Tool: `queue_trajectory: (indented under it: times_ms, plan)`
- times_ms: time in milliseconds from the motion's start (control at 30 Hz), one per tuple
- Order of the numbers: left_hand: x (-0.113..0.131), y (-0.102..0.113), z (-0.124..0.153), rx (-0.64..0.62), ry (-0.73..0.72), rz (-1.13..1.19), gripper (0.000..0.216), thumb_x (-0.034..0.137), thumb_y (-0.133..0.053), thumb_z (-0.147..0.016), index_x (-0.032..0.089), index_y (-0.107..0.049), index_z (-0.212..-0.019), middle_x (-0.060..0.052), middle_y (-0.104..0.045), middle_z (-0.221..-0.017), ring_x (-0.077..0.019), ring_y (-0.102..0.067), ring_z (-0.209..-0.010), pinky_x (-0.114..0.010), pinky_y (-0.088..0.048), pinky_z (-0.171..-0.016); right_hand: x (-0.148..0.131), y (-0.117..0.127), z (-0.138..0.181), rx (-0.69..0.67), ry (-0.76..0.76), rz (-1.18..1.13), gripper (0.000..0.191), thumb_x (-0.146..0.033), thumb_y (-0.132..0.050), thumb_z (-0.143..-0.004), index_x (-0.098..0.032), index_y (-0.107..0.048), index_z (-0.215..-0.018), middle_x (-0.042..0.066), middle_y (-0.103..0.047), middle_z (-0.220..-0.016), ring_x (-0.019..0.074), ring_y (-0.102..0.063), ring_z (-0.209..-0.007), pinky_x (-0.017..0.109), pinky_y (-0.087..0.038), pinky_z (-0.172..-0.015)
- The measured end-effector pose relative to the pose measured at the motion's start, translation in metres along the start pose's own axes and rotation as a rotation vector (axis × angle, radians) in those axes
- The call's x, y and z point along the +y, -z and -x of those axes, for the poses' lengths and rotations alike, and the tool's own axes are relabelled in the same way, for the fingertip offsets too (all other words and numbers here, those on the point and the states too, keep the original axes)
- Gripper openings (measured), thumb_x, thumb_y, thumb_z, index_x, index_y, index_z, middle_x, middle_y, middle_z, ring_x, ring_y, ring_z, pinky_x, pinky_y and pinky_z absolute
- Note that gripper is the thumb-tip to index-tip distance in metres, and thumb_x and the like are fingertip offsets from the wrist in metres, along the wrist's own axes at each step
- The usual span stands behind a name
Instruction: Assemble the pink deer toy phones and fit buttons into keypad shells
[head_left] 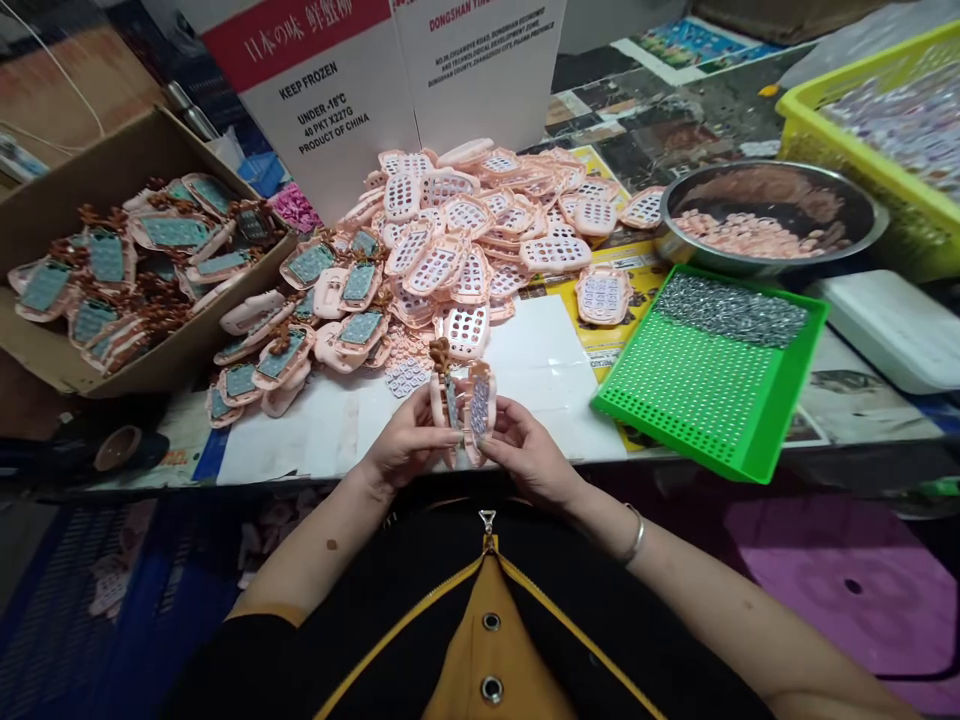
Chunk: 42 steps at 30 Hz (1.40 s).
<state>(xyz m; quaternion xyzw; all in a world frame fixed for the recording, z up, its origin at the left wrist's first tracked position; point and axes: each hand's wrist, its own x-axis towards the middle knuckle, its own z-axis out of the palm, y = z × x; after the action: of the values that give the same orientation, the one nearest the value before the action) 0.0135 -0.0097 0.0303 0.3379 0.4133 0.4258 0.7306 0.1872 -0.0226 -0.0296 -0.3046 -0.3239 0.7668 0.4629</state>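
Close to the table's front edge, my left hand [405,438] grips a pink toy phone back half [439,400] with a brown figure at its top and a greenish board inside. My right hand [531,452] grips a pink toy phone front half [481,400] with a greyish keypad part inside. Both halves stand upright side by side, close together, with thumbs on their near ends; whether they touch is unclear. Just beyond lie a pink front shell with round holes [465,332] and small pale key pieces [409,378]. A white sheet [544,350] lies beneath.
A heap of pink shells [442,215] fills the middle back. At left, a cardboard box [187,320] holds several back halves with boards. To the right are a green tray [694,385] of small metallic parts, a steel bowl [870,215] of pink bits and a yellow basket [832,140].
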Motion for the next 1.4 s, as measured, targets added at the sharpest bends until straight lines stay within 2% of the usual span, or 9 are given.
queue_trajectory:
  times_ms: [100, 300, 467, 567, 733, 867, 1033, 1200, 1400]
  plan:
    - [0.000, -0.007, 0.002, 0.015, 0.005, -0.043, 0.063, 0.016, -0.093, -0.053, 0.018, -0.065, -0.109, -0.004, -0.074, -0.097, -0.0185, -0.072, -0.085, -0.029, -0.057, -0.078, 0.003, -0.002, -0.002, -0.008, 0.001, 0.034, 0.066, -0.042, -0.093, -0.063, -0.028, -0.058, -0.118, 0.004, -0.072, -0.112, 0.0188, -0.073, -0.098, 0.039, -0.060, -0.091]
    - [-0.005, -0.008, 0.001, 0.024, -0.001, -0.087, 0.073, 0.020, -0.096, -0.052, 0.019, -0.063, -0.117, -0.003, -0.070, -0.104, -0.0139, -0.067, -0.084, -0.027, -0.055, -0.077, 0.002, -0.004, 0.001, -0.045, 0.002, 0.076, 0.069, -0.045, -0.092, -0.065, -0.027, -0.054, -0.120, 0.007, -0.068, -0.119, 0.0196, -0.072, -0.103, 0.039, -0.061, -0.092]
    - [-0.010, -0.002, -0.001, 0.001, -0.035, -0.142, 0.079, 0.028, -0.098, -0.053, 0.021, -0.062, -0.123, -0.007, -0.068, -0.117, -0.0193, -0.066, -0.100, -0.030, -0.054, -0.085, -0.001, -0.006, 0.003, -0.052, -0.017, 0.115, 0.070, -0.047, -0.091, -0.065, -0.028, -0.053, -0.119, 0.007, -0.065, -0.121, 0.0197, -0.072, -0.103, 0.040, -0.061, -0.091]
    - [-0.012, 0.000, 0.000, -0.065, -0.063, -0.190, 0.083, 0.041, -0.097, -0.056, 0.021, -0.063, -0.129, -0.010, -0.068, -0.125, -0.0264, -0.065, -0.113, -0.033, -0.053, -0.091, -0.001, -0.007, 0.002, -0.018, -0.018, 0.107, 0.083, -0.045, -0.094, -0.060, -0.029, -0.048, -0.128, 0.006, -0.066, -0.114, 0.0207, -0.072, -0.101, 0.041, -0.061, -0.091]
    - [-0.014, -0.002, 0.000, -0.094, -0.061, -0.147, 0.077, 0.070, -0.074, -0.074, 0.020, -0.065, -0.132, -0.015, -0.067, -0.130, -0.0313, -0.064, -0.121, -0.042, -0.052, -0.099, -0.002, -0.005, 0.002, -0.029, -0.042, 0.161, 0.088, -0.040, -0.094, -0.059, -0.027, -0.050, -0.135, 0.008, -0.067, -0.116, 0.0220, -0.071, -0.104, 0.043, -0.059, -0.096]
    - [-0.013, 0.003, -0.002, -0.098, -0.004, -0.015, 0.066, 0.056, -0.088, -0.068, 0.022, -0.071, -0.122, -0.013, -0.067, -0.135, -0.0319, -0.062, -0.126, -0.047, -0.046, -0.109, -0.009, 0.000, 0.003, -0.212, -0.077, 0.200, 0.081, -0.046, -0.090, -0.066, -0.024, -0.055, -0.135, 0.008, -0.069, -0.120, 0.0214, -0.069, -0.107, 0.040, -0.057, -0.098]
    - [-0.016, 0.006, -0.002, -0.179, 0.078, 0.154, 0.066, 0.048, -0.095, -0.053, 0.018, -0.075, -0.108, -0.015, -0.075, -0.117, -0.0367, -0.066, -0.117, -0.050, -0.049, -0.102, -0.019, 0.001, 0.006, -0.492, -0.038, 0.312, 0.065, -0.064, -0.074, -0.079, -0.019, -0.064, -0.124, 0.007, -0.073, -0.111, 0.0230, -0.069, -0.105, 0.041, -0.055, -0.099]
    - [-0.012, -0.009, -0.002, 0.060, 0.037, 0.123, 0.059, 0.034, -0.095, -0.055, 0.016, -0.078, -0.108, -0.007, -0.077, -0.097, -0.0193, -0.070, -0.086, -0.033, -0.052, -0.090, -0.019, -0.002, 0.012, -0.233, 0.230, 0.763, 0.068, -0.065, -0.053, -0.093, -0.016, -0.050, -0.140, 0.017, -0.068, -0.129, 0.0302, -0.067, -0.114, 0.047, -0.054, -0.100]
    - [-0.012, -0.010, -0.002, -0.017, 0.099, 0.183, 0.057, 0.040, -0.095, -0.052, 0.016, -0.080, -0.101, -0.008, -0.078, -0.095, -0.0207, -0.070, -0.086, -0.032, -0.055, -0.083, -0.020, -0.002, 0.013, -0.201, 0.305, 0.866, 0.045, -0.053, -0.042, -0.101, -0.022, -0.057, -0.131, 0.011, -0.074, -0.115, 0.0249, -0.072, -0.098, 0.038, -0.057, -0.085]
